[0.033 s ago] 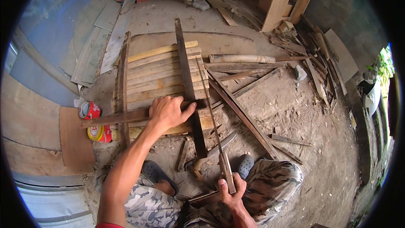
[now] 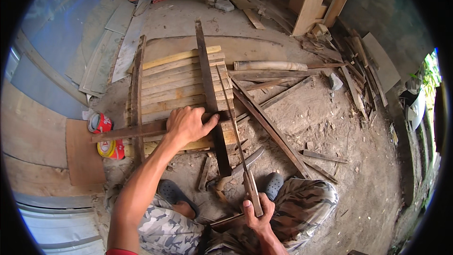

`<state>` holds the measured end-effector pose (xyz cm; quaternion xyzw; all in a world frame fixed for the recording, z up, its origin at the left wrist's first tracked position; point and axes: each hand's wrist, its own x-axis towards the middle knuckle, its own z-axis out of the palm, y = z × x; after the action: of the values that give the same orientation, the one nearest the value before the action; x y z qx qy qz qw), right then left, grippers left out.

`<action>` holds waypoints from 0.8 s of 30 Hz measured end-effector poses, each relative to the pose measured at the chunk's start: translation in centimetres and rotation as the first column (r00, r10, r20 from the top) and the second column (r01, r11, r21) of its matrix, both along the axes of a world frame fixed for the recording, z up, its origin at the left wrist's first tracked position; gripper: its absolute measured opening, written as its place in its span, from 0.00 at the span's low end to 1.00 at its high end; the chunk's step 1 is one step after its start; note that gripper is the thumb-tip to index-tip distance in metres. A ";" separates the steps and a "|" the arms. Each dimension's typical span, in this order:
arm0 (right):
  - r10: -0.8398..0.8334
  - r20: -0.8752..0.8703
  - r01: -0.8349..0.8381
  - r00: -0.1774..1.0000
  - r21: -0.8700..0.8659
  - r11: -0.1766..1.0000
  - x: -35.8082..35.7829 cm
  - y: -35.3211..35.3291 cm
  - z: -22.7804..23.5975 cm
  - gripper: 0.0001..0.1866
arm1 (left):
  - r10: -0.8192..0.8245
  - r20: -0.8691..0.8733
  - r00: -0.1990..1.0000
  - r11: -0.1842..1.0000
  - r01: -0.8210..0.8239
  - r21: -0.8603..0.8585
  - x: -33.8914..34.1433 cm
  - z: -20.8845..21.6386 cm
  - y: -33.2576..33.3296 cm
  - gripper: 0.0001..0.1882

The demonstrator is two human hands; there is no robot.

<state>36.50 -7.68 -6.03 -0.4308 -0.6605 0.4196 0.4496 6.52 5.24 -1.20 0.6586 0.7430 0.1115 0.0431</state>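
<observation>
My left hand (image 2: 188,125) grips a dark crosswise wooden board (image 2: 122,133), with its thumb near where that board meets a long dark board (image 2: 221,148). Under them lies a row of pale wooden slats (image 2: 174,93), with a second dark board (image 2: 137,89) along the left. My right hand (image 2: 261,213) is closed around the wooden handle of a handsaw (image 2: 251,186). The saw's narrow blade points away from me, passing beside the crosswise board's right end and over the slat ends. Whether its teeth touch wood I cannot tell.
A curved-blade knife (image 2: 248,161) lies on the ground near my feet. Two red cans (image 2: 100,123) stand at the left. Loose planks (image 2: 269,127) and a bamboo pole (image 2: 270,66) lie to the right, scrap wood (image 2: 356,73) against the far right wall.
The saw's far end has shifted slightly to the left and nearer to me. My left hand and the boards stay where they were.
</observation>
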 end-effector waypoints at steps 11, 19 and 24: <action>0.013 0.192 -0.017 0.981 0.021 1.000 -2.0 -1.7 4.4 0.12 | 0.013 0.105 0.994 0.984 0.007 -0.179 -0.2 0.4 2.1 0.31; -0.023 0.119 0.038 0.993 -0.122 0.992 -3.1 -2.9 5.9 0.32 | 0.100 0.154 0.983 0.934 -0.039 -0.354 0.3 1.9 2.1 0.33; 0.033 0.186 -0.035 0.982 0.006 0.999 -3.2 -2.5 6.5 0.32 | 0.016 0.110 0.994 0.984 0.005 -0.179 -0.5 0.8 1.7 0.34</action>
<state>33.29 -10.16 0.43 -0.4549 -0.7087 0.3820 0.3806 6.03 6.92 -0.40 0.6427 0.7482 0.0808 0.1431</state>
